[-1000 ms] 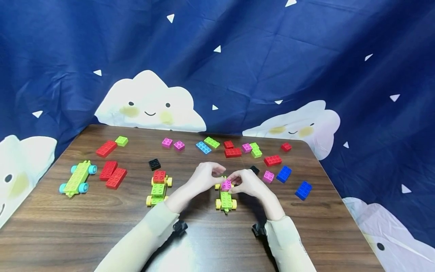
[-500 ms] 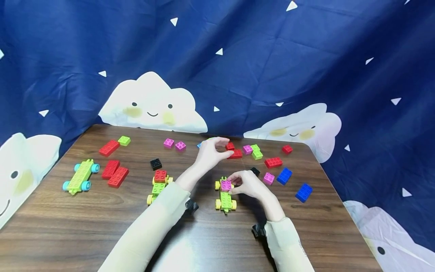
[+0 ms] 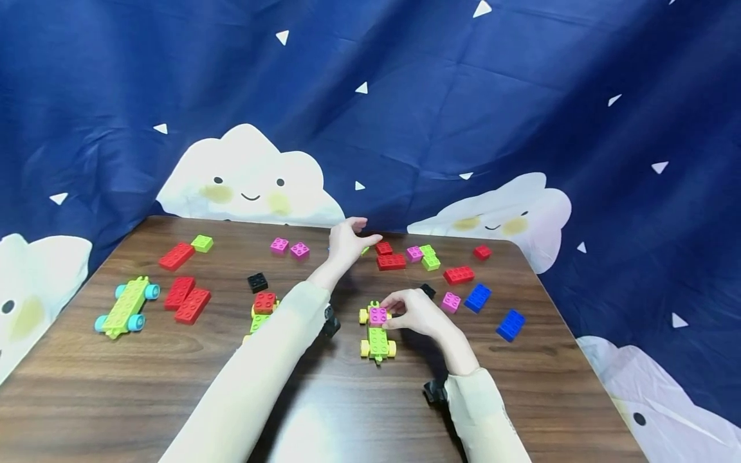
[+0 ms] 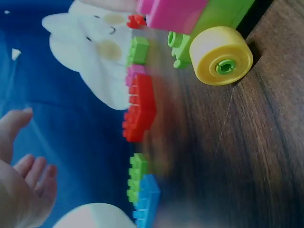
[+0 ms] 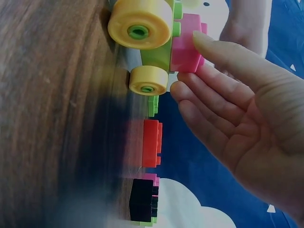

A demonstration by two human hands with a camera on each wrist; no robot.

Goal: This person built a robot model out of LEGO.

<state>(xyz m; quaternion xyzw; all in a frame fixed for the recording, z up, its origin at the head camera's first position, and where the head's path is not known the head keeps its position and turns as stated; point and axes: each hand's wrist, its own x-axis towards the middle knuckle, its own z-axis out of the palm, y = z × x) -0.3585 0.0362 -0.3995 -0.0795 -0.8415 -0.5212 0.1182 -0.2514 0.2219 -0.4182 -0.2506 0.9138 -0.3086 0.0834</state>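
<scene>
My left hand reaches to the back of the table, fingers apart and nothing between them. Beneath it lie a blue brick and a green brick, mostly covered by the hand in the head view. My right hand pinches a pink brick between thumb and fingers. That brick sits on the rear part of a lime green toy car base with yellow wheels. In the right wrist view the thumb lies against the pink brick's side.
Partly behind my left sleeve stands another car with a red brick on it. A green base with blue wheels is at the left. Red bricks, pink bricks, black bricks and blue bricks lie scattered around.
My left hand has left the pink brick and moved away to the back of the table, over the blue and green bricks. My right hand stays at the pink brick.
</scene>
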